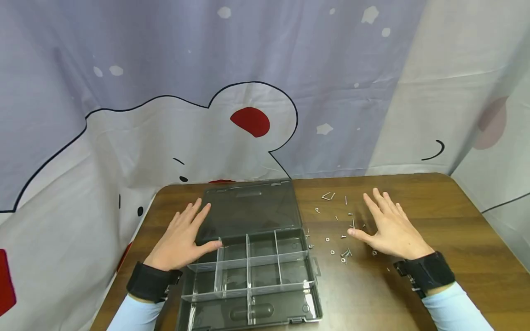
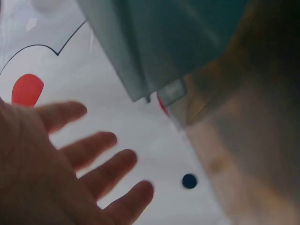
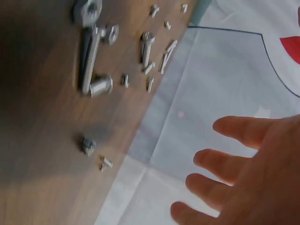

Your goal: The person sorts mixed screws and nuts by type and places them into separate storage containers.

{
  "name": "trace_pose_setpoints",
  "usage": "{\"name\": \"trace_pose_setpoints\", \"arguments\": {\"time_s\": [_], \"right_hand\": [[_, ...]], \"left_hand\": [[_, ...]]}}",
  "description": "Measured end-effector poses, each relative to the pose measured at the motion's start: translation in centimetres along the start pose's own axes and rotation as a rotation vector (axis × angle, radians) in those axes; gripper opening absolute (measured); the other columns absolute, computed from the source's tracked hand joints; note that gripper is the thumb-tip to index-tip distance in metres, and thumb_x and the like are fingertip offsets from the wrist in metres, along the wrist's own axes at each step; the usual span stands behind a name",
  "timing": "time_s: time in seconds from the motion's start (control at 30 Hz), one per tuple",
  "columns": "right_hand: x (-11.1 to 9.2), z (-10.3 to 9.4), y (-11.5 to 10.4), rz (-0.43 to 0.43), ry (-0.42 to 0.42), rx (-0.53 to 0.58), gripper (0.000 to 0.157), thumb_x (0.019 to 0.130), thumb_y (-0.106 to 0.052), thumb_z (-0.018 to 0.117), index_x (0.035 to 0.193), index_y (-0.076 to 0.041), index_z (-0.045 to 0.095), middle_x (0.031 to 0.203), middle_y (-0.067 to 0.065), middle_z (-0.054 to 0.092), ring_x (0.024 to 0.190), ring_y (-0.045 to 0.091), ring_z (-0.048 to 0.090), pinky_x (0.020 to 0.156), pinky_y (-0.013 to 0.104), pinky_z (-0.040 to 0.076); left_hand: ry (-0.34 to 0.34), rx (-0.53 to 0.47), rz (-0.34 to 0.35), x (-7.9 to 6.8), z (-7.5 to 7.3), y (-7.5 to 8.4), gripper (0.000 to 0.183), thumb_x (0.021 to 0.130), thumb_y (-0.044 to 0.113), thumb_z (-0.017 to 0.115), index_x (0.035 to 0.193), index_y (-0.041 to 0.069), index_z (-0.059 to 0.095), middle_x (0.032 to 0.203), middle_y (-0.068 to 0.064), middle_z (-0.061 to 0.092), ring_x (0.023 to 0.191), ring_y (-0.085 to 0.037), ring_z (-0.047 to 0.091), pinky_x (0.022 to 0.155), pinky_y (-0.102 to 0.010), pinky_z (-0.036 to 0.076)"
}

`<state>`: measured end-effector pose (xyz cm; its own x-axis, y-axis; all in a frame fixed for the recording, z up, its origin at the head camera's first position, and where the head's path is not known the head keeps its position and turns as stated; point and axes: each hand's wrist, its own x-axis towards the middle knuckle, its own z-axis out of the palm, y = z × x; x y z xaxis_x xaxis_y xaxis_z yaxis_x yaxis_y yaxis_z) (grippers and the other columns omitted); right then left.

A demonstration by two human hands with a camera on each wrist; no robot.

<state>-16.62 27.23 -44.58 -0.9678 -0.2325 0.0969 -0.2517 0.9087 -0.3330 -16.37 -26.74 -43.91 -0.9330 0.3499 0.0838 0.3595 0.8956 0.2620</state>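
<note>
A grey see-through plastic organizer box with several compartments lies on the table, its lid folded back flat behind it. Nothing shows inside the compartments. My left hand hovers over the box's left side, fingers spread and holding nothing. To the right of the box, small metal screws and nuts or washers are scattered. Over their right side hovers my right hand, also spread and holding nothing. In the right wrist view, screws lie on the wood, apart from the fingers.
The brown wooden table has rounded back corners. Directly behind it hangs a printed curtain, which also runs down both sides. Each wrist wears a black strap with a small camera.
</note>
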Motion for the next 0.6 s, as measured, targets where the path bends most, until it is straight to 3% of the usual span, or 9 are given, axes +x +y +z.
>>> {"name": "trace_pose_setpoints", "arguments": {"time_s": [0.17, 0.27, 0.37, 0.47, 0.6], "right_hand": [[-0.2, 0.6, -0.4, -0.074, 0.087, 0.020, 0.093, 0.090, -0.065, 0.070, 0.153, -0.001, 0.044, 0.164, 0.026, 0.032, 0.150, 0.050, 0.031, 0.117, 0.069, 0.029], [-0.4, 1.1, -0.8, -0.139, 0.140, 0.027, 0.074, 0.091, -0.054, 0.075, 0.142, -0.002, 0.057, 0.149, 0.020, 0.052, 0.137, 0.042, 0.049, 0.110, 0.061, 0.042], [-0.6, 1.6, -1.2, -0.215, 0.172, 0.026, 0.054, 0.090, -0.040, 0.079, 0.129, -0.005, 0.067, 0.130, 0.010, 0.064, 0.121, 0.032, 0.062, 0.100, 0.052, 0.052], [-0.7, 2.1, -1.6, -0.294, 0.189, 0.031, 0.038, 0.089, -0.027, 0.082, 0.119, -0.008, 0.072, 0.116, 0.001, 0.067, 0.109, 0.023, 0.068, 0.092, 0.045, 0.057], [-0.5, 2.9, -2.4, -0.375, 0.176, 0.062, 0.028, 0.086, -0.018, 0.084, 0.111, -0.010, 0.075, 0.105, -0.003, 0.068, 0.096, 0.015, 0.069, 0.083, 0.037, 0.058]], "left_hand": [[0.043, -0.078, -0.063, -1.4, 0.3, -0.9, 0.093, 0.095, 0.066, 0.062, 0.163, 0.012, 0.029, 0.162, -0.020, 0.036, 0.145, -0.047, 0.042, 0.108, -0.068, 0.042], [0.077, -0.106, -0.108, -2.3, 0.7, -1.6, 0.082, 0.098, 0.059, 0.062, 0.154, 0.003, 0.041, 0.143, -0.019, 0.053, 0.126, -0.040, 0.057, 0.098, -0.059, 0.051], [0.075, -0.172, -0.167, -3.0, 1.0, -2.3, 0.071, 0.101, 0.054, 0.062, 0.145, -0.001, 0.048, 0.127, -0.016, 0.061, 0.106, -0.028, 0.064, 0.087, -0.046, 0.054], [0.008, -0.294, -0.232, -3.4, 1.2, -2.9, 0.064, 0.102, 0.051, 0.061, 0.141, 0.001, 0.050, 0.122, -0.014, 0.064, 0.098, -0.018, 0.065, 0.080, -0.036, 0.054], [-0.136, -0.498, -0.286, -3.7, 1.5, -3.4, 0.062, 0.104, 0.046, 0.060, 0.144, 0.002, 0.046, 0.126, -0.017, 0.061, 0.091, -0.014, 0.066, 0.075, -0.030, 0.056]]}}
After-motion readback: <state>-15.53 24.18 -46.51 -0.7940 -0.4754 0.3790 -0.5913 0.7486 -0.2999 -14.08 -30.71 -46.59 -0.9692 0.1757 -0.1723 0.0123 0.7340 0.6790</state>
